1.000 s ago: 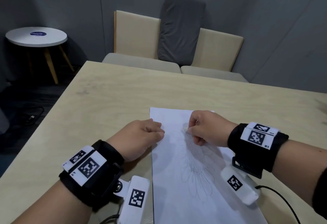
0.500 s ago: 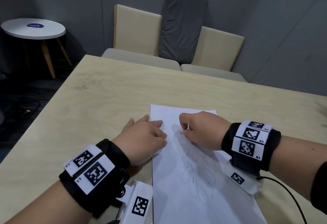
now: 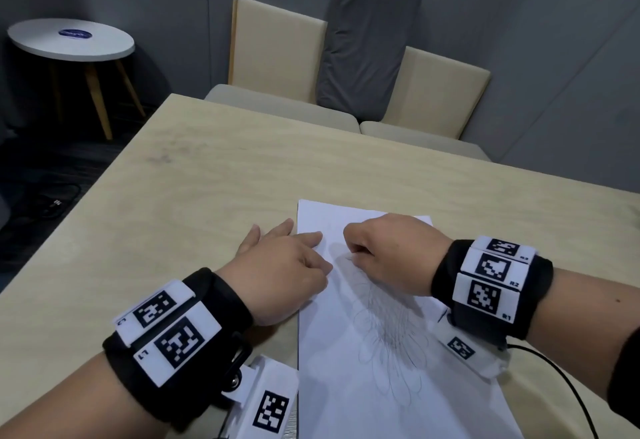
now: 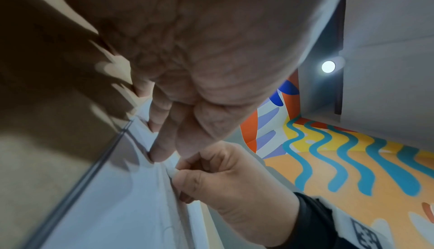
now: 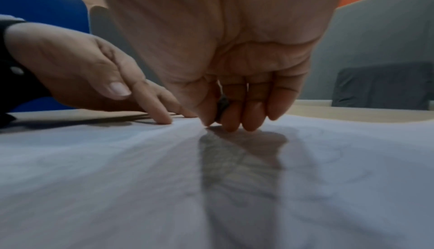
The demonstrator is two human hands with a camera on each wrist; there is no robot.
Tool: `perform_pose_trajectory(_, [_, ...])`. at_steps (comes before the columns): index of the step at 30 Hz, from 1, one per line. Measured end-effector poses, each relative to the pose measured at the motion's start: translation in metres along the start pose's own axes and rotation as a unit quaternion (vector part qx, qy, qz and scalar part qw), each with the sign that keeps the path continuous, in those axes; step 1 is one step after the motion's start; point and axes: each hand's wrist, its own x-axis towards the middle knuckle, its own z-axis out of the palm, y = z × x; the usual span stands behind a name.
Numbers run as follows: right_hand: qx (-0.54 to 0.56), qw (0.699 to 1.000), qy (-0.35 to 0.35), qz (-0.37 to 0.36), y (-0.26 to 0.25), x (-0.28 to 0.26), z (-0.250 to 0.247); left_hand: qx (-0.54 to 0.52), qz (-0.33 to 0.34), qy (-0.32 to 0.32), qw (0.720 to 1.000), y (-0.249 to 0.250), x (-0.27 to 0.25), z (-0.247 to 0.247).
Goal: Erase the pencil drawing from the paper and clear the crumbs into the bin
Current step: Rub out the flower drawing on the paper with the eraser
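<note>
Nearest the viewer, two forearms wear black wristbands (image 3: 180,345) carrying white coded tags, with a small white camera unit (image 3: 266,404) hanging below the left one. Between the arms a white paper (image 3: 332,386) lies flat on the pale wooden table (image 3: 207,178), its long edges running away from the viewer. On the paper is the drawing (image 3: 388,345), thin looping petal-like pencil lines with denser strokes gathered toward the right hand. The left hand (image 3: 287,272) rests at the paper's left edge, fingers straight and spread, the forefinger tip pressing the sheet flat and the other fingers out on the table. The right hand (image 3: 391,258) is over the upper part of the paper, fingers curled tight with tips down on the sheet; from the left wrist view a small white eraser (image 4: 172,171) pokes out between its thumb and forefinger, touching the paper just beside the left forefinger tip. In the right wrist view only a dark sliver of it shows between thumb and fingers. Beyond the table's far edge stand two beige chairs (image 3: 277,50) with a grey cloth (image 3: 367,43) draped between their backs, a round white side table (image 3: 69,40) off to the left, and grey walls behind.
</note>
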Motion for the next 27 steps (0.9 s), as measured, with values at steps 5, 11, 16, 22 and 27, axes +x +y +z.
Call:
perform_pose_trajectory(5, [0.018, 0.999, 0.02, 0.023, 0.002, -0.005, 0.003, 0.003, -0.003, 0.0, 1.0, -0.001, 0.0, 0.0])
perform_pose_trajectory(11, [0.049, 0.997, 0.038, 0.037, 0.005, -0.007, 0.005, 0.011, -0.005, -0.005, 1.0, -0.002, 0.001, 0.0])
perform_pose_trajectory(16, [0.072, 0.997, 0.04, 0.013, -0.001, -0.007, 0.007, 0.02, -0.005, -0.007, 1.0, -0.002, 0.0, -0.001])
perform_pose_trajectory(22, [0.068, 0.997, 0.039, 0.002, -0.005, -0.007, 0.006, 0.018, -0.007, -0.005, 1.0, -0.001, 0.001, -0.001])
perform_pose_trajectory(27, [0.074, 0.996, 0.041, 0.004, -0.006, -0.006, 0.005, 0.02, -0.01, -0.008, 1.0, 0.001, -0.001, -0.001])
